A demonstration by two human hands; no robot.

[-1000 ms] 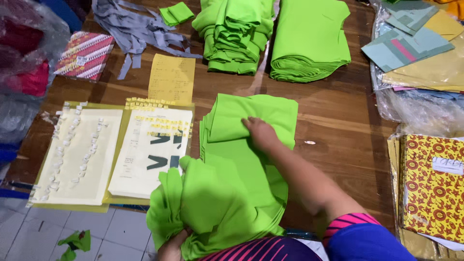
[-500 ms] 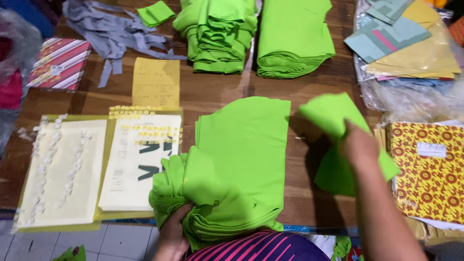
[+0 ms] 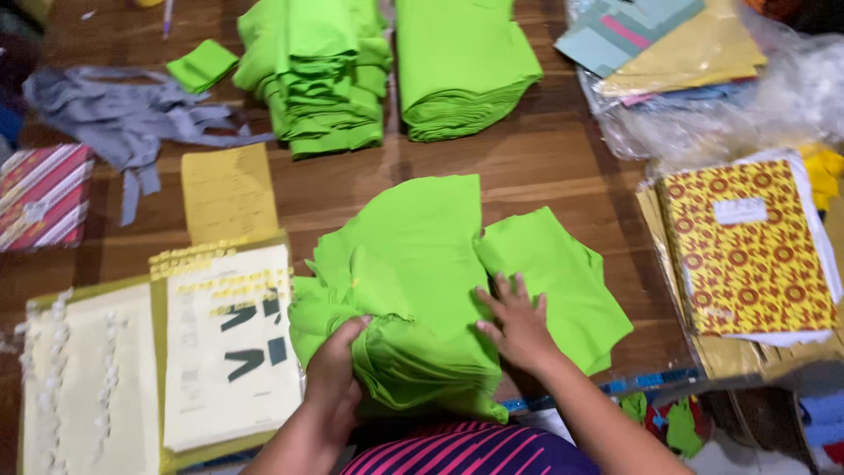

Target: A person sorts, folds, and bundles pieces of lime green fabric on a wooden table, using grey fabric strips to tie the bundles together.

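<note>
Brown wooden tabletop (image 3: 545, 167) of lengthwise planks, glossy under soft overhead light, stretching ahead of both hands. Pale tiled floor (image 3: 747, 457) past the table's near edge, low and to the right of the right hand. No walls or windows visible.

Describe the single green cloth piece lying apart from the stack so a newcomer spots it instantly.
Start at the brown wooden table and find the loose stack of bright green fabric pieces at its near edge. Just right of it lies the single flat green cloth piece, under the right hand. Unlike its neighbours, it is one layer, unstacked.
</note>
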